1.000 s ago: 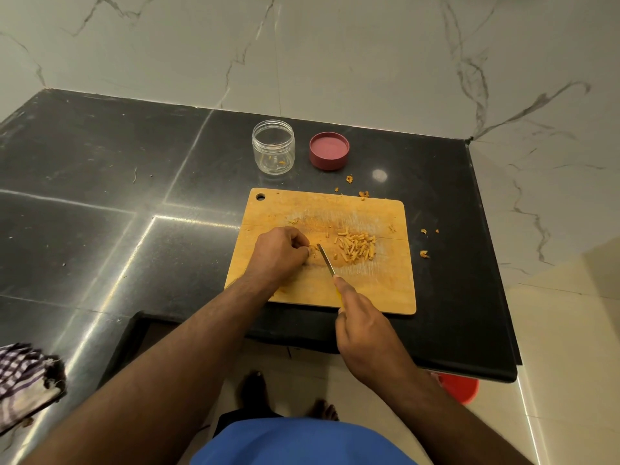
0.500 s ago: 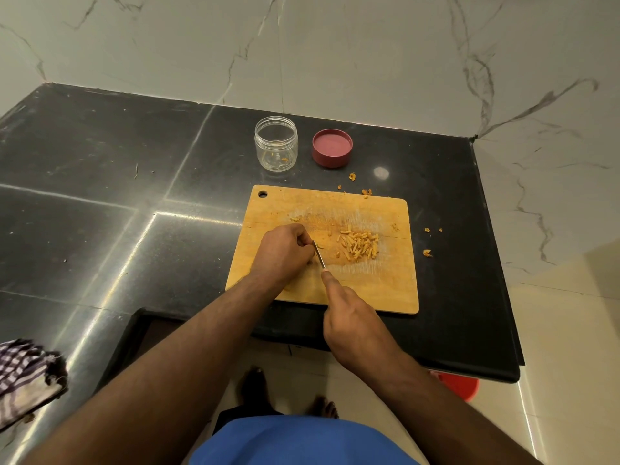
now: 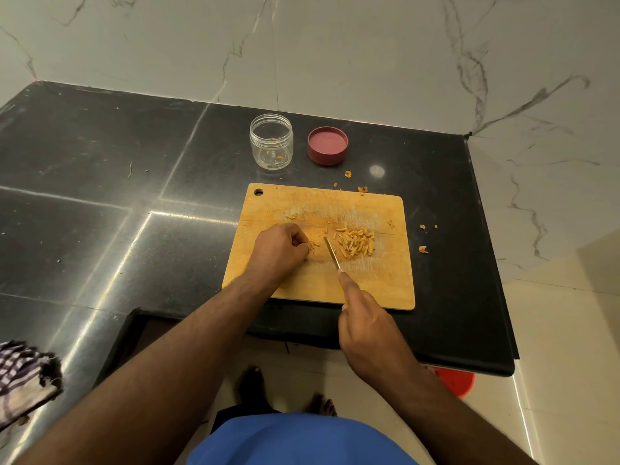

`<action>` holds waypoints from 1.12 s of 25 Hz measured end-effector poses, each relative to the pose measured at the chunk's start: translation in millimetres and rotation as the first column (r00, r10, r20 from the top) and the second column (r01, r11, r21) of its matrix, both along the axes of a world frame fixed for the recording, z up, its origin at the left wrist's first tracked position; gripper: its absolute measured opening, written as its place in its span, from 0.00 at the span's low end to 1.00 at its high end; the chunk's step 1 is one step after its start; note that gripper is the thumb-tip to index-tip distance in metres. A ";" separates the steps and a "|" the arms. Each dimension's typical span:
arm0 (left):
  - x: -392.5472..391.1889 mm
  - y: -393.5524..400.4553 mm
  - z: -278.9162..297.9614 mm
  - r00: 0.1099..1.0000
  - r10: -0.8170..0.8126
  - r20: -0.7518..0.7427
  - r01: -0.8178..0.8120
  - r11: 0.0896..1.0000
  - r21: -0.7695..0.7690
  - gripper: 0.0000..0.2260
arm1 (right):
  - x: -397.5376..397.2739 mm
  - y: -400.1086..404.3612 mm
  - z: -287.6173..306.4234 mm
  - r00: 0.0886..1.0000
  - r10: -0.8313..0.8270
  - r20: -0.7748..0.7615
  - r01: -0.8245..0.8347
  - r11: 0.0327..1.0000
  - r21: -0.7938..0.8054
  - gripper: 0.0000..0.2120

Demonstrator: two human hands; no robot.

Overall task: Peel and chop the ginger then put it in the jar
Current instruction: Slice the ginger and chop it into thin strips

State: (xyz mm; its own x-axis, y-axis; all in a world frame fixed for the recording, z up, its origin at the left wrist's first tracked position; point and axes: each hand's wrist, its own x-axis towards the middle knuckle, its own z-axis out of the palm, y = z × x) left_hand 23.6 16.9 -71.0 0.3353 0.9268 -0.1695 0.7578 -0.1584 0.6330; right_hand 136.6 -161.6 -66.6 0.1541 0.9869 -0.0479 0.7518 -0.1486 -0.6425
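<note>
A wooden cutting board [image 3: 379, 283] lies on the black counter. On it sits a pile of chopped ginger strips [image 3: 355, 242]. My left hand [image 3: 280, 251] is curled at the board's left, its fingertips pinching a small ginger piece [image 3: 313, 245]. My right hand [image 3: 364, 317] grips a knife [image 3: 332, 253], index finger along its spine, the blade lying between the held piece and the pile. Behind the board, a clear open jar [image 3: 271, 146] stands with a few bits inside, its red lid [image 3: 327, 146] beside it.
Ginger scraps [image 3: 423, 249] lie on the counter right of and behind the board. The counter's right edge [image 3: 486, 263] is close. A checked cloth [image 3: 23, 377] sits at the lower left. A red bucket [image 3: 456, 380] shows on the floor under the counter.
The knife moved left against my left fingers half a second ago, then back to the right, leaving a gap. The head view shifted slightly.
</note>
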 end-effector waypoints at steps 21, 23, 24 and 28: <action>-0.2 1.2 -1.2 1.000 0.004 0.013 -0.004 1.000 0.009 0.03 | -7.9 26.8 2.1 1.000 0.020 0.015 -0.018 0.995 -0.098 0.27; -0.5 1.6 -2.0 1.000 0.006 0.016 -0.006 1.000 0.010 0.03 | -9.2 29.5 1.2 1.000 0.022 0.021 -0.020 0.993 -0.117 0.27; -0.6 1.6 -2.3 1.000 0.005 0.016 -0.006 1.000 0.011 0.03 | -9.2 30.9 2.0 0.999 0.029 0.022 -0.026 0.993 -0.119 0.27; 0.5 1.8 -2.6 1.000 0.012 0.010 -0.013 1.000 0.015 0.03 | -7.9 23.5 3.2 0.999 0.024 0.036 -0.019 0.991 -0.134 0.27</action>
